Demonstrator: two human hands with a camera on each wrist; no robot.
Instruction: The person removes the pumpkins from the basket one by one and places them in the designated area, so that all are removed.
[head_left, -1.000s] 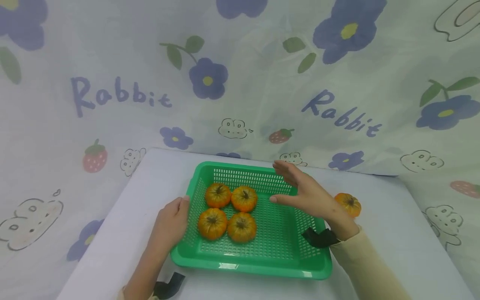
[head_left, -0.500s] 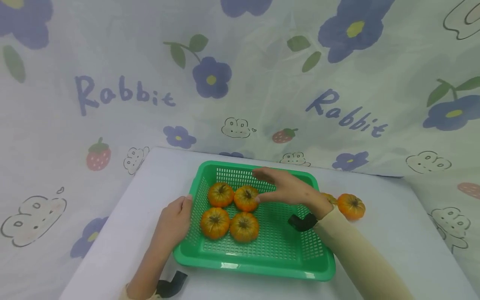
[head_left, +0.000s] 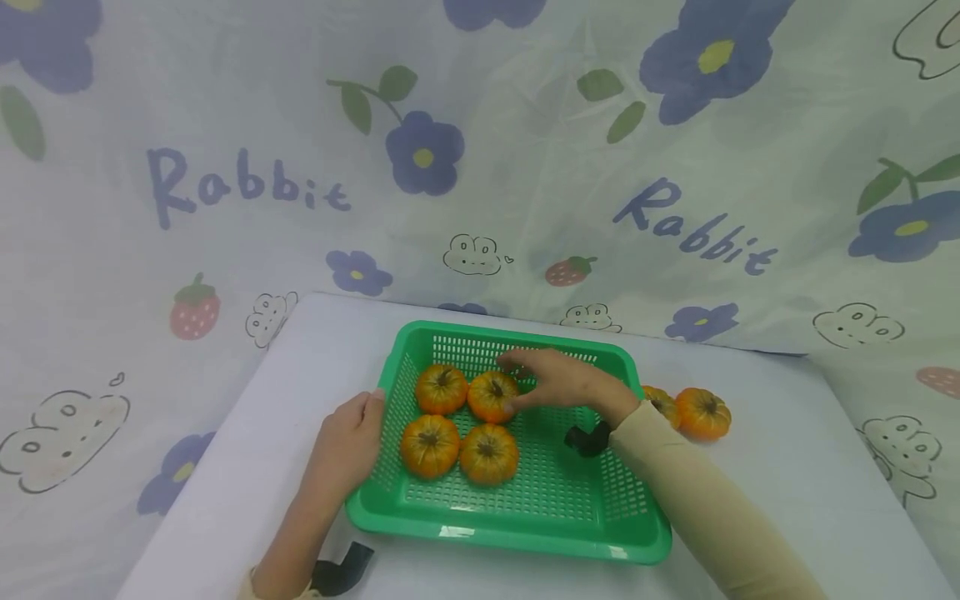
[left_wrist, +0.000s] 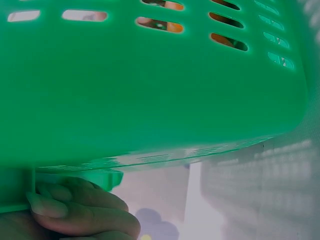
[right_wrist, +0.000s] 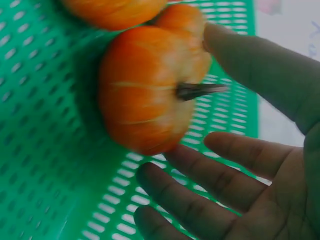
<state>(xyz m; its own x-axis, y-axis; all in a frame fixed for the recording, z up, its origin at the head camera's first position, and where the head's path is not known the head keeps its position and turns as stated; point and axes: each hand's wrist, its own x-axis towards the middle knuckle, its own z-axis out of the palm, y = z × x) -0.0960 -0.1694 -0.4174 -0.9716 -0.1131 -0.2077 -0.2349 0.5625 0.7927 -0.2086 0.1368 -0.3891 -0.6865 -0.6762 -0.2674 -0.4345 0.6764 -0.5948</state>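
A green plastic basket [head_left: 525, 542] with slotted walls holds several small orange pumpkins in two rows. My left hand [head_left: 348, 437] grips the basket's left rim, and in the left wrist view its curled fingers [left_wrist: 90, 212] show against that rim. Inside the basket, my right hand [head_left: 562, 382] reaches over the back-right pumpkin [head_left: 491, 396], thumb on the near side and fingers on the far side. The right wrist view shows this pumpkin [right_wrist: 145, 92] with its dark stem between the spread thumb and fingers, one fingertip right at its skin.
Two more pumpkins stand on the white table [head_left: 795, 483] outside the basket's right wall: one pumpkin [head_left: 702, 414] fully visible, the other pumpkin [head_left: 658, 400] partly hidden by my sleeve. A patterned cloth [head_left: 525, 167] hangs behind the table.
My right hand has moved left and down from the basket's right side to the back-right pumpkin. A second pumpkin outside has come into view. The left hand keeps its hold on the rim.
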